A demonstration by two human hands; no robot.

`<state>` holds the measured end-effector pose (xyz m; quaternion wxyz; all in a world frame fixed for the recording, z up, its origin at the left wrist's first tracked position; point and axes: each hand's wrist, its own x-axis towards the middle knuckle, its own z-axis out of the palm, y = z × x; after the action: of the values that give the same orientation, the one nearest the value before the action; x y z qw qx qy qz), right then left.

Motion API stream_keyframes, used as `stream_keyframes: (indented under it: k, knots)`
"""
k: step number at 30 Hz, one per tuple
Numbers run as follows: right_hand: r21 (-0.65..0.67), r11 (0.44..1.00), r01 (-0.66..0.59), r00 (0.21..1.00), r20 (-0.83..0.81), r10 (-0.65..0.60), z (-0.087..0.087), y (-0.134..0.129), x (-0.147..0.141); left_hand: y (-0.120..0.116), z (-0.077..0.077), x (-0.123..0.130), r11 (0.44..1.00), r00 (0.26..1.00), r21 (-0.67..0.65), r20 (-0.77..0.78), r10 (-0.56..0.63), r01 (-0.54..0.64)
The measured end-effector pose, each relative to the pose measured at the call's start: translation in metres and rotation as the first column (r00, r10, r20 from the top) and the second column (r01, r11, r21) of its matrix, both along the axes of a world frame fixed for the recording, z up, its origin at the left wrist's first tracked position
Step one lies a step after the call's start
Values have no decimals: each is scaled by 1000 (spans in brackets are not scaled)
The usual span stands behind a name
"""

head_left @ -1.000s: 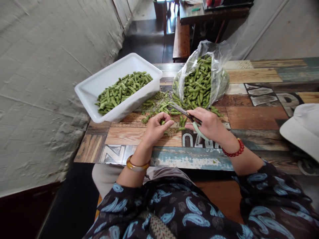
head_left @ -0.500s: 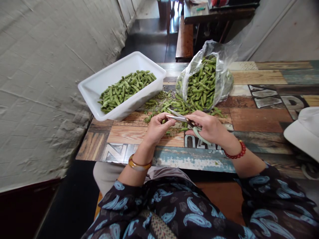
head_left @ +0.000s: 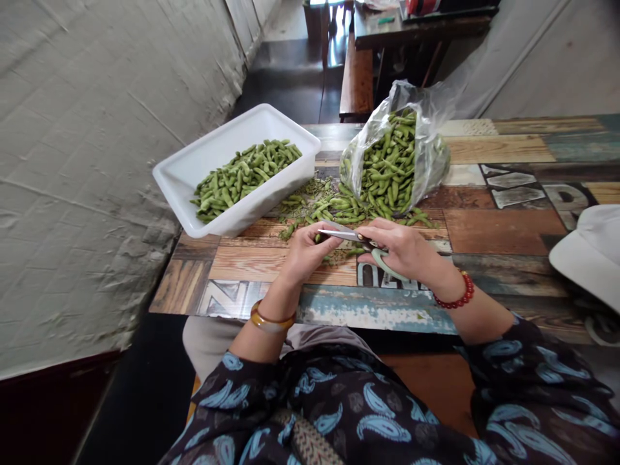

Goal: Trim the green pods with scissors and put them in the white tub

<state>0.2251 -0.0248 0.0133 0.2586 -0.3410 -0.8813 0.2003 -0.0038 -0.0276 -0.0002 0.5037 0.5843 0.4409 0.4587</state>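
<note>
My right hand [head_left: 404, 248] is closed around a pair of scissors [head_left: 343, 234] with pale green handles, the blades pointing left and nearly together. Their tips reach the fingertips of my left hand [head_left: 307, 252], which is pinched on a green edamame pod [head_left: 318, 237]; most of that pod is hidden by my fingers. Just beyond both hands, loose edamame pods [head_left: 339, 210] and trimmed bits lie on the table. A clear plastic bag [head_left: 357, 161] full of pods lies open on its side behind my right hand. At the back left, a white plastic tub [head_left: 181, 187] holds many pods.
The patchwork-wood table [head_left: 256, 255] ends close to my lap. A white cap [head_left: 591, 248] sits at the right edge. A rough pale wall [head_left: 97, 161] runs along the left. Behind stand a wooden bench [head_left: 356, 81] and another table [head_left: 416, 31].
The scissor blades, spread apart before, have come nearly together at my left fingertips. Both hands stay in almost the same place; the view has shifted slightly.
</note>
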Motion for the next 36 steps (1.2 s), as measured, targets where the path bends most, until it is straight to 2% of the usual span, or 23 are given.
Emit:
stream_keyframes:
  k: [9, 18, 28, 36]
  knots:
    - [-17, 1000, 2, 1000, -5, -2, 1, 1, -1, 1, -3, -3, 998, 999, -32, -6, 50, -51]
    - [-23, 1000, -14, 1000, -11, 14, 1, 1, 0, 0, -2, -2, 997, 1000, -73, 17, 24, -23]
    - [45, 999, -21, 1000, 2, 21, -3, 1, 0, 1, -5, -4, 999, 1000, -42, -9, -7, 7]
    - [61, 996, 70, 997, 16, -71, -7, 3, 1, 2, -2, 1, 992, 994, 70, -39, 106, -103]
